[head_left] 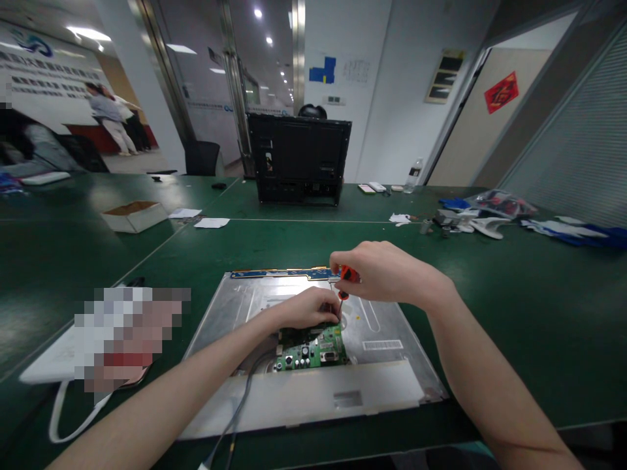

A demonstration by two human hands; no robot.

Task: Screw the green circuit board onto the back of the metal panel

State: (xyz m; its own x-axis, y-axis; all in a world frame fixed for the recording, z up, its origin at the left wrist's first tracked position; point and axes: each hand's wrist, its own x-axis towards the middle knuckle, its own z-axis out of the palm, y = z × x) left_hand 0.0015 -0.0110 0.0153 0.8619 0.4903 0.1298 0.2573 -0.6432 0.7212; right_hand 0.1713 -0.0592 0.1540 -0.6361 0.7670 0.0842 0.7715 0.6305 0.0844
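A flat metal display panel [392, 365] lies on the green table, with a green circuit board [313, 352] on its middle and a thin blue board [279, 274] along its far edge. My right hand [379, 271] is closed around the red and black handle of a screwdriver [349, 274], whose shaft points down toward the top right corner of the green board. My left hand [313, 307] has its fingers pinched together at the screwdriver's tip, just above that corner; what they hold is hidden. Dark cables [245, 398] run from the board toward the near edge.
A black monitor housing [298, 160] stands upright across the table [274, 235]. An open box [134, 217] is at the left, a pixelated item with a white cable [73, 434] nearer. A bottle [413, 176], bags and loose parts are at the right. People [110, 114] are in the left background.
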